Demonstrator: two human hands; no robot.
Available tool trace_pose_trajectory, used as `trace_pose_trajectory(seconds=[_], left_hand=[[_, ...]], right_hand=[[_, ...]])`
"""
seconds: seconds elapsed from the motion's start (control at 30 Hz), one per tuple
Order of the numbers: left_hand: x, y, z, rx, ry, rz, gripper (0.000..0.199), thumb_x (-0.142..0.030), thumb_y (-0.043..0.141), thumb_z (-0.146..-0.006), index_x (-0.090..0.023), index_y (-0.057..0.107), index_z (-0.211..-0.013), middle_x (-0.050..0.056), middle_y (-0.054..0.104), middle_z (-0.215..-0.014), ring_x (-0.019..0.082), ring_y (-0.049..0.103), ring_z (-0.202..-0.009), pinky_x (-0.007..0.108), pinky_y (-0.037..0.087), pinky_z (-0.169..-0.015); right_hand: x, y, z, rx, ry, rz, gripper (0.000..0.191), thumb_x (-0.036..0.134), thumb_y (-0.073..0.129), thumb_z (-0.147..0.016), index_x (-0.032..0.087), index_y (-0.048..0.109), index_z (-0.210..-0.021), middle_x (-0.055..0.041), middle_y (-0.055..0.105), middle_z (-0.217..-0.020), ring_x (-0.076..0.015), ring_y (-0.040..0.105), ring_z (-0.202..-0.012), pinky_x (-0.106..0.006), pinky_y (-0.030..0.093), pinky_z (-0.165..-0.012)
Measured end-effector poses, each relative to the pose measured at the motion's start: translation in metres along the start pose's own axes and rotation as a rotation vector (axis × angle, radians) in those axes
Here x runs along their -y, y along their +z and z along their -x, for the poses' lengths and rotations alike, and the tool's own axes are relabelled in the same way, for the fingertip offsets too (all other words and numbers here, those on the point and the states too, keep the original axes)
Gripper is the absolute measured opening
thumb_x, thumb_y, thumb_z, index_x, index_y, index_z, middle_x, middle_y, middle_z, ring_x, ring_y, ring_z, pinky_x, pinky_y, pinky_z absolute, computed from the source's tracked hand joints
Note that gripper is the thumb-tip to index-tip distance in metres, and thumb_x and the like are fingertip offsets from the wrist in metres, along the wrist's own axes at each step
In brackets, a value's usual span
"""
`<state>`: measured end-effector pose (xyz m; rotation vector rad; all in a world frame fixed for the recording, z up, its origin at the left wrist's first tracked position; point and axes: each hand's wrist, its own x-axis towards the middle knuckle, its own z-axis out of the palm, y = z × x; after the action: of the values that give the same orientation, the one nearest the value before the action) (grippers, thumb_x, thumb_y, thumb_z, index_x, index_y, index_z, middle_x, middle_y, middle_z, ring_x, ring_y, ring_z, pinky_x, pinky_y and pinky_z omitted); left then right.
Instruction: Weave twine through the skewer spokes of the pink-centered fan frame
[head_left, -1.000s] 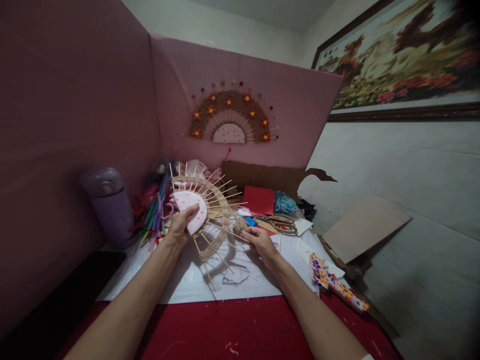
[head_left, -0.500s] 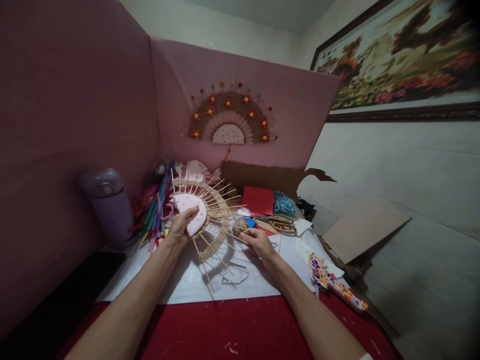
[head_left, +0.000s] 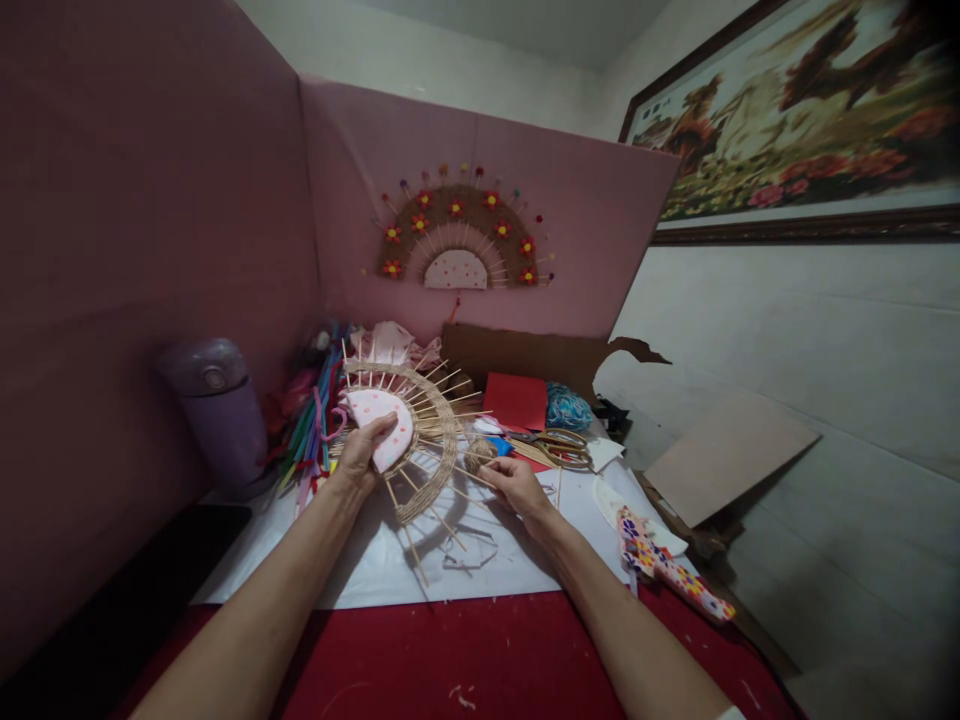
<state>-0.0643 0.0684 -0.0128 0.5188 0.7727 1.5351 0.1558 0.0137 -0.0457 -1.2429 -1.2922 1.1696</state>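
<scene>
My left hand (head_left: 364, 455) is closed on the dotted half-round centre (head_left: 382, 425) of a fan-shaped piece, thumb on top. Thin sticks radiate from that centre, and a band of twine (head_left: 448, 440) is woven through them in an arc. The fingers of my right hand (head_left: 517, 482) are pinched together at the fan's right side, by the stick ends. A small ball of twine (head_left: 480, 455) sits just beyond those fingertips; whether they grip a stick or the twine is too small to tell.
Behind lie scissors (head_left: 566, 448), red card (head_left: 516, 400) and blue yarn (head_left: 570, 406). A purple bottle (head_left: 221, 415) and coloured pipe cleaners (head_left: 309, 425) stand at left. A flower-patterned object (head_left: 671, 570) lies at right. A finished fan (head_left: 456, 235) hangs on the pink board.
</scene>
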Motion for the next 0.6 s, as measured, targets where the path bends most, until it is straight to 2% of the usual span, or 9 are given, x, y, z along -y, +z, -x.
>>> trace_pose_trajectory(seconds=[0.6], left_hand=[[0.0012, -0.0003, -0.0003, -0.015, -0.016, 0.010, 0.017, 0.000, 0.061, -0.066, -0.006, 0.064, -0.082, 0.008, 0.068, -0.065, 0.017, 0.064, -0.052, 0.026, 0.056, -0.051]], right_hand=[[-0.0019, 0.0002, 0.0002, -0.010, -0.014, 0.020, 0.029, 0.043, 0.064, -0.064, 0.017, 0.052, -0.060, 0.0081, 0.037, -0.040, -0.0043, 0.026, -0.035, -0.020, 0.015, -0.037]])
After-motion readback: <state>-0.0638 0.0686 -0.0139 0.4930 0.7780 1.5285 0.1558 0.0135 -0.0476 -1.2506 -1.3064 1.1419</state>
